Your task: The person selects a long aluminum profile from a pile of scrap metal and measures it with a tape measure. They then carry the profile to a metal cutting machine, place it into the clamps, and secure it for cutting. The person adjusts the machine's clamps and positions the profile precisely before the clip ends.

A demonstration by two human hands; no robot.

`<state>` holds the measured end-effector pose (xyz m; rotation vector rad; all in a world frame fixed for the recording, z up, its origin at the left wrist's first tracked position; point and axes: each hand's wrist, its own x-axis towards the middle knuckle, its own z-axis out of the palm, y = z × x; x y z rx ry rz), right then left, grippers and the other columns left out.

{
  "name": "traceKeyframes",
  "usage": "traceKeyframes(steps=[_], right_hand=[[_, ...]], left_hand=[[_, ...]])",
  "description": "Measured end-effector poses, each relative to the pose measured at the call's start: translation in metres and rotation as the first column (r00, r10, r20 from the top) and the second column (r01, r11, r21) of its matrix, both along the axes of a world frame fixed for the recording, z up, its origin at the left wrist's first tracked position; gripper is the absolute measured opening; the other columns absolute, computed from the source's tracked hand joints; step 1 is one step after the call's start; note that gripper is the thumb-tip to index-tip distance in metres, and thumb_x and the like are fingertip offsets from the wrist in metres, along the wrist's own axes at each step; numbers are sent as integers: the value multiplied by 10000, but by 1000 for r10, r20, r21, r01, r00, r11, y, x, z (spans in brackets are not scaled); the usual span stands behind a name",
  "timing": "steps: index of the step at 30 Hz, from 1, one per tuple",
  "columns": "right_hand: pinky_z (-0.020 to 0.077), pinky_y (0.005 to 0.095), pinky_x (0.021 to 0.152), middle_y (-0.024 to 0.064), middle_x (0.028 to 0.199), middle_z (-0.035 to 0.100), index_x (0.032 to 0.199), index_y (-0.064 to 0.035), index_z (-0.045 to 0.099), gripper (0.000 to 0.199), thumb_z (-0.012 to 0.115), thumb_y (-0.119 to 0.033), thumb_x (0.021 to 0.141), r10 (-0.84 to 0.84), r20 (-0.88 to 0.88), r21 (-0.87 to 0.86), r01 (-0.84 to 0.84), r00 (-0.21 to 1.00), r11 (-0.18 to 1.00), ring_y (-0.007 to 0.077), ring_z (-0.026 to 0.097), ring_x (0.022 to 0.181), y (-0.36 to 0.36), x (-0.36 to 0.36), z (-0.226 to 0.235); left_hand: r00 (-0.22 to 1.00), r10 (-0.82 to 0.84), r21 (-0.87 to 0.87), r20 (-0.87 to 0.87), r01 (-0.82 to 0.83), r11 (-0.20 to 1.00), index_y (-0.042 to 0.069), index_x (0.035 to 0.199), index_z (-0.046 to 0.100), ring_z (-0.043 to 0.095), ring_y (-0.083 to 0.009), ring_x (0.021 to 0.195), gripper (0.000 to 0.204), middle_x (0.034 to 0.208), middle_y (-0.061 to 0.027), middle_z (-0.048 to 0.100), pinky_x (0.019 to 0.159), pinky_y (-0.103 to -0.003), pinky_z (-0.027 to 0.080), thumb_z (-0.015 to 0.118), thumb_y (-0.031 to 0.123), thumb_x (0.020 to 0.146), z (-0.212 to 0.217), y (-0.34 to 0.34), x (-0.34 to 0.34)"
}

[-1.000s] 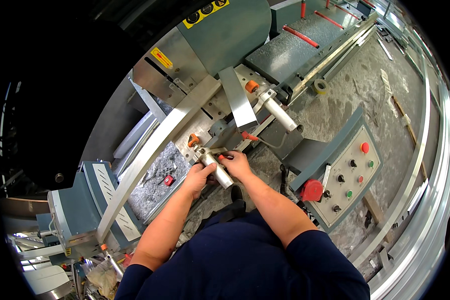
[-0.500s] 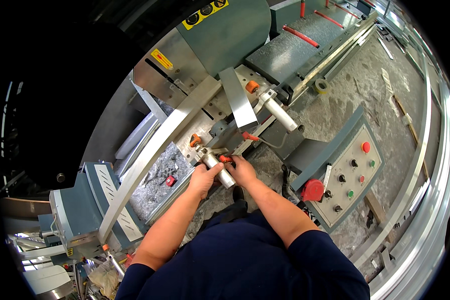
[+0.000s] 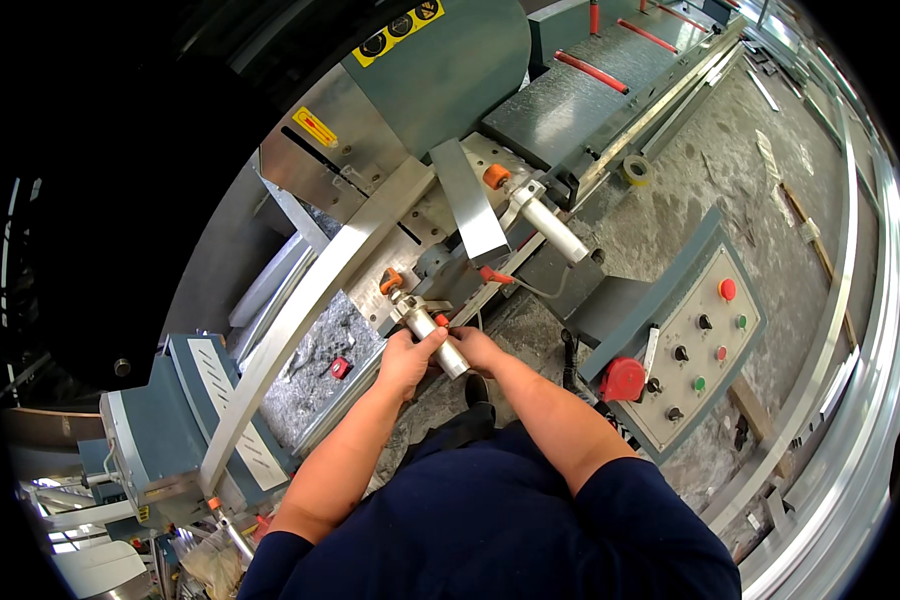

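Gripping the silver cylinder mid-frame; left hand wrapped tight, right hand closed around its end, steadying.

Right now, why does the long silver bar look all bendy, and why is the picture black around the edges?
In the head view, the fisheye lens curves straight edges near the rim, so the long silver bar bows. The black border is the lens's round edge. The middle stays sharp and evenly lit: both the left hand and right hand on the metal cylinder look crisp, with little glare.
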<state>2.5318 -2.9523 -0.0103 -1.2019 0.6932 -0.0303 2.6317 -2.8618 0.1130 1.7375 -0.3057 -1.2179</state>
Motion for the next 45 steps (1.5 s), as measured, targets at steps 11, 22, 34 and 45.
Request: traceKeyframes(steps=[11, 22, 34, 45], right_hand=[[577, 319, 715, 138, 1041, 692, 1198, 66, 600, 433, 669, -264, 925, -139, 83, 561, 69, 987, 825, 197, 702, 852, 1, 7, 43], [586, 355, 650, 155, 952, 693, 1106, 69, 630, 305, 669, -120, 871, -184, 37, 663, 114, 982, 740, 235, 710, 767, -3, 10, 45], [597, 395, 629, 195, 984, 686, 1076, 92, 635, 312, 702, -133, 871, -182, -11, 721, 134, 983, 680, 266, 714, 764, -9, 10, 59], [587, 427, 618, 226, 941, 677, 1051, 148, 614, 328, 697, -77, 827, -230, -44, 674, 199, 972, 712, 282, 706, 757, -9, 18, 58]], left_hand=[[998, 55, 26, 32, -56, 998, -77, 1059, 584, 675, -201, 703, 408, 892, -134, 665, 586, -340, 560, 740, 253, 877, 3, 2, 3], [986, 17, 89, 163, -32, 996, -108, 994, 609, 649, -193, 642, 437, 838, -137, 663, 546, -339, 530, 744, 284, 857, 0, -3, 1], [997, 49, 60, 65, -53, 997, -85, 1026, 574, 674, -210, 634, 379, 837, -141, 666, 538, -336, 559, 720, 233, 882, 7, -4, -2], [994, -10, 153, 109, -6, 988, -121, 976, 577, 642, -213, 517, 386, 768, -155, 656, 463, -325, 528, 717, 220, 864, 24, -3, 4]])
